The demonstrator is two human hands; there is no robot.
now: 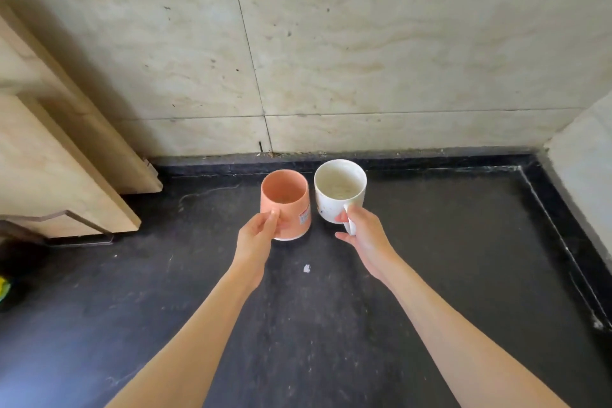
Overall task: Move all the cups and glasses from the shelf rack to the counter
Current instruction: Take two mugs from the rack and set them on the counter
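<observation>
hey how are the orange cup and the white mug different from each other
The orange cup is salmon-coloured with a sticker on its side; the white mug is off-white and speckled. The left hand grips the orange cup by its body, while the right hand holds the white mug by its handle. Both are upright, open-topped and side by side above the dark counter.

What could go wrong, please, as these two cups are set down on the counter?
The orange cup and white mug sit very close, so they may knock together. The right hand holds the mug only by its handle, so it could tip. Both are near the back wall of the black counter.
</observation>
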